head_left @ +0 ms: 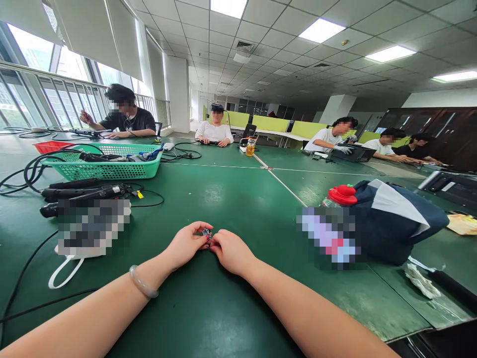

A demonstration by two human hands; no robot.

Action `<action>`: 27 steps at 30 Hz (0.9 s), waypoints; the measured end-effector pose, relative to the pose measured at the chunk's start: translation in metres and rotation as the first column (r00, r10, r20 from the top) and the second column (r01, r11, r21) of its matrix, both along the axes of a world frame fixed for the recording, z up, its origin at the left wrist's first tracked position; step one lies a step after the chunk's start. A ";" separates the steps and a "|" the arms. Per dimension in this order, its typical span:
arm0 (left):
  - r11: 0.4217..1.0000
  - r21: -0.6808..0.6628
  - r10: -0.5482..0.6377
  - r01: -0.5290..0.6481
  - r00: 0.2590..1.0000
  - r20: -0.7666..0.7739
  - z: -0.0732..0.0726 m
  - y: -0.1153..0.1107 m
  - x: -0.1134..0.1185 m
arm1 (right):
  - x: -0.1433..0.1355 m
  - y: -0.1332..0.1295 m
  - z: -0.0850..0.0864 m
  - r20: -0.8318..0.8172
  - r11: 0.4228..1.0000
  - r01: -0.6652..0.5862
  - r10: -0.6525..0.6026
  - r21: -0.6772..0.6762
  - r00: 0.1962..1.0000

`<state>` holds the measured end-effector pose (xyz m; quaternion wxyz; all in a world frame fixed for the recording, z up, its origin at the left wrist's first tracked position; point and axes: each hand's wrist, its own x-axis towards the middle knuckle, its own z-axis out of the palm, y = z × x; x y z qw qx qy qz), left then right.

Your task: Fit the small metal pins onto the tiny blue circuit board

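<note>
Over the green tabletop (194, 303), my two hands meet near the middle of the view. My left hand (189, 242) is closed in a pinch around a small dark blue-grey part (206, 232) with light markings, too small to name. A pale bangle circles the left wrist. From the other side, my right hand (229, 250) has its fingers curled together, with the tips touching or very near that part. Its fingers hide whatever they may grip there.
Left are a green basket (112, 171) with cables and tools, black handheld tools (89, 194) and a blurred pouch (93, 228). Right stand a dark blue bag (391, 228), a red-lidded bottle (341, 195) and a blurred packet (328, 236). Several people sit around the table.
</note>
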<state>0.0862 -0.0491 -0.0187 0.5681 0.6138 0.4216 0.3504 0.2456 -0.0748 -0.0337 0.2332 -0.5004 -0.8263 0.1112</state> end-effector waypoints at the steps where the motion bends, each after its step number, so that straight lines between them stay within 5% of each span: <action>1: 1.000 -0.023 0.021 -0.020 0.999 0.033 0.001 0.000 0.001 | 0.000 0.000 0.000 -0.003 1.000 -0.001 0.001 0.001 1.000; 10: 0.994 -0.018 0.109 -0.108 0.992 0.062 0.001 0.000 0.003 | 0.000 -0.001 0.002 -0.035 1.000 0.019 -0.019 -0.007 0.999; 19: 0.998 0.022 0.064 -0.064 0.998 0.010 -0.001 0.002 0.000 | 0.005 0.002 0.000 0.002 0.999 0.046 -0.046 0.008 0.999; 27: 0.955 0.296 0.095 -0.013 0.960 -0.263 -0.001 0.004 -0.007 | 0.007 0.000 0.007 -0.056 0.992 0.125 -0.126 -0.014 0.990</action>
